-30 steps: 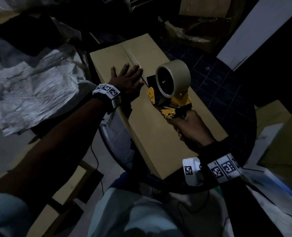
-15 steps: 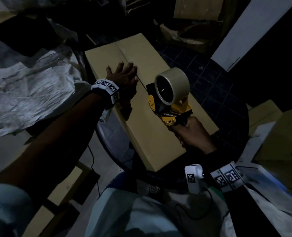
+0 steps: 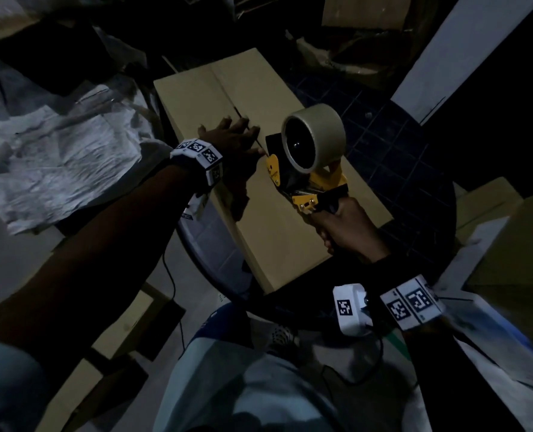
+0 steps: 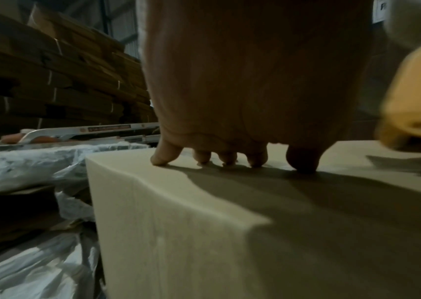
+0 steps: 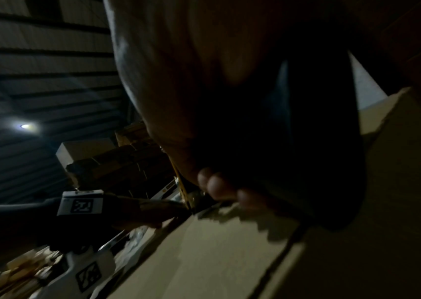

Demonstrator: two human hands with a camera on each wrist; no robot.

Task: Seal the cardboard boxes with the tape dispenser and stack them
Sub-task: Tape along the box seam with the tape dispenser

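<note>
Head view shows a closed cardboard box [image 3: 268, 188] lying on a round dark tiled table [image 3: 415, 169], its long axis running from about 11 o'clock to 5 o'clock in the frame, the centre seam between its flaps visible at the far end. Spread flat, the left hand [image 3: 230, 141] presses on the box top at the seam; the left wrist view confirms that its fingertips [image 4: 160, 159] and thumb touch the cardboard with nothing held. At 3 o'clock from that hand, just beside it, sits the tape dispenser [image 3: 305, 173], yellow and black with a roll of tan tape [image 3: 316, 137] on its spindle, its front end down on the box. The right hand [image 3: 346, 232] is wrapped round the dispenser's black handle, at about 5 o'clock from the roll. Both wrists carry white bands printed with square black-and-white marker codes; no brand or readable lettering can be made out on the dispenser or box in this dim light. Crumpled pale plastic sheeting [image 3: 46, 151] lies at 9 o'clock from the box. Stacks of flattened cardboard [image 4: 50, 81] rise in the background of the left wrist view.
</note>
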